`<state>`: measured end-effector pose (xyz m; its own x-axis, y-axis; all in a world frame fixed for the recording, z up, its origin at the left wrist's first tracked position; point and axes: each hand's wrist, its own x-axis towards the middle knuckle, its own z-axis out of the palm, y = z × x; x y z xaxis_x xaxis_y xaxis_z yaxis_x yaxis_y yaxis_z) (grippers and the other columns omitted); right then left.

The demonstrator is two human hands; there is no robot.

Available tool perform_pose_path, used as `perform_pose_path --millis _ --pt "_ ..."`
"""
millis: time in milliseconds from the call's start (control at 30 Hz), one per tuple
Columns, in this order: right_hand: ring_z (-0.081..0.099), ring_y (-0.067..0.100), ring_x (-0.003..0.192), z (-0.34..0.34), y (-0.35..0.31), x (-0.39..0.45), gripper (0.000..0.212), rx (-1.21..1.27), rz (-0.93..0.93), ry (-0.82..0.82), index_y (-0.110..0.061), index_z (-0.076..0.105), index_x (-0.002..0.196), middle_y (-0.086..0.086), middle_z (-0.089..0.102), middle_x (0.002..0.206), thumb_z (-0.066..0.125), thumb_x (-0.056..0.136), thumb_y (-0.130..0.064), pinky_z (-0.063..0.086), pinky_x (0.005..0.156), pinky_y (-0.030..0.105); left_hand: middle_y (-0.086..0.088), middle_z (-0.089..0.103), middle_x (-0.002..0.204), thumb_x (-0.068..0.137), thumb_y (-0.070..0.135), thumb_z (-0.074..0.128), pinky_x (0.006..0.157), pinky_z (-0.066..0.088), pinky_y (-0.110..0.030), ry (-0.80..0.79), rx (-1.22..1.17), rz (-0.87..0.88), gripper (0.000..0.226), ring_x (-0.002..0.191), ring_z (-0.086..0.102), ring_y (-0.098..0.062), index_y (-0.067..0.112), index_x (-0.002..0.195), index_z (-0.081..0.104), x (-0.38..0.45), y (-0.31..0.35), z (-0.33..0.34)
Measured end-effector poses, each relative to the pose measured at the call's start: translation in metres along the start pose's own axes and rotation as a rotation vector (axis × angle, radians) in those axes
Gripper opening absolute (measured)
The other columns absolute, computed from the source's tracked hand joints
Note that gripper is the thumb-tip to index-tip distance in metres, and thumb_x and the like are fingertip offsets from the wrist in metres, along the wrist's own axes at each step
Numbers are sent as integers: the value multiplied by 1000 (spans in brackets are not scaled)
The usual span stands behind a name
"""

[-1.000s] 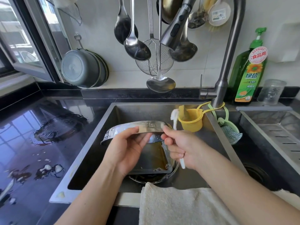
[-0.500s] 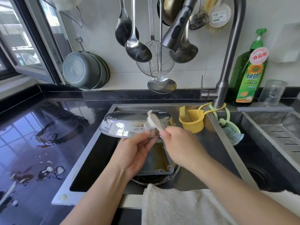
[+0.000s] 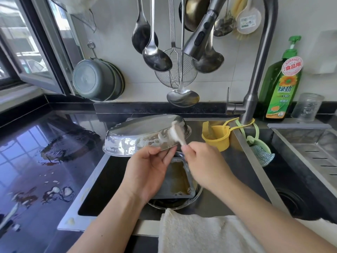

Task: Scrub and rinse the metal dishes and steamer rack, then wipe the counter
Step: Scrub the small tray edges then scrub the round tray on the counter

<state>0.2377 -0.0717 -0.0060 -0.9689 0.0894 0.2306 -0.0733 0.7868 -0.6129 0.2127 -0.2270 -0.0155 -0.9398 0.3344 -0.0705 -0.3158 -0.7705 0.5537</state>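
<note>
Head view: the left hand (image 3: 148,172) pinches the near rim of the metal dish (image 3: 144,136), tipped bottom-up over the sink (image 3: 209,199), while the right hand (image 3: 204,165) grips a white brush (image 3: 176,134) against its soapy underside. Best to brace that rim and scrub in short strokes. Below both hands sits a greasy square tray (image 3: 175,179); the faucet head (image 3: 198,39) hangs above

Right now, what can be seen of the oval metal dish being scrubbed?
The shiny oval stainless-steel dish is held over the sink, turned underside up and tilted. Soap suds streak its rim and wall. The left hand holds its near edge in a pinching grip; the white brush in the right hand presses on its right end.
</note>
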Motion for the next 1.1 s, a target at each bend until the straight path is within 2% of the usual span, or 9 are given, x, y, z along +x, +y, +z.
perform_pose_path --millis 100,267,467,567,700,800,933,1000,1100 --pt "56 28 69 15 -15 -14 41 -23 -122 -74 -23 48 70 -3 52 63 43 103 -47 36 56 38 -17 64 98 82 -3 45 91 61 -37 -2 -5 -20 18 95 67 -27 6 88 59 3 1 -3" --pt "55 26 70 -5 13 12 45 -17 59 11 -22 51 69 4 57 69 39 107 -42 42 59 40 -22 66 135 88 -6 30 110 47 -46 -5 -77 75 49 127 64 -36 -1 126 61 1 7 -2" --pt "55 25 65 7 -3 -8 42 22 -119 -89 -19 54 72 2 57 64 43 105 -43 42 56 44 -20 66 136 81 -3 35 111 50 -46 39 -79 138 52 126 65 -35 1 128 58 1 8 -7" --pt "54 25 66 2 6 3 44 1 -50 -69 -19 52 69 3 57 65 43 105 -43 40 56 42 -20 65 137 78 -1 36 110 49 -50 65 -116 188 43 124 65 -36 4 112 61 1 10 -8" --pt "54 25 66 3 16 10 46 31 27 -52 -14 56 71 8 59 68 42 106 -39 42 57 42 -20 69 129 82 1 32 106 49 -58 73 -177 205 38 120 67 -40 5 106 61 -1 9 -8" --pt "55 26 65 19 2 0 44 0 -61 -125 -18 51 68 1 57 64 43 105 -41 39 57 41 -18 71 113 79 2 38 102 53 -52 64 -206 214 32 115 69 -34 6 102 60 0 9 -12" --pt "49 29 65 29 -13 -3 46 -15 -169 -159 -24 38 64 2 53 67 41 105 -45 34 56 38 -5 52 78 76 -5 39 76 48 -29 90 -152 196 21 71 53 -18 15 74 45 2 12 -12" --pt "48 27 62 29 -16 -3 47 -3 -215 -161 -24 37 64 2 53 67 40 106 -45 31 55 37 -3 48 76 78 -4 41 71 42 -26 97 -140 185 20 66 48 -15 16 76 45 2 12 -11" --pt "48 24 59 22 -13 -6 45 2 -240 -135 -26 38 65 -1 51 63 41 106 -44 33 53 38 -7 62 82 91 2 41 79 54 -31 98 -186 194 18 73 63 -19 10 82 54 0 13 -7"
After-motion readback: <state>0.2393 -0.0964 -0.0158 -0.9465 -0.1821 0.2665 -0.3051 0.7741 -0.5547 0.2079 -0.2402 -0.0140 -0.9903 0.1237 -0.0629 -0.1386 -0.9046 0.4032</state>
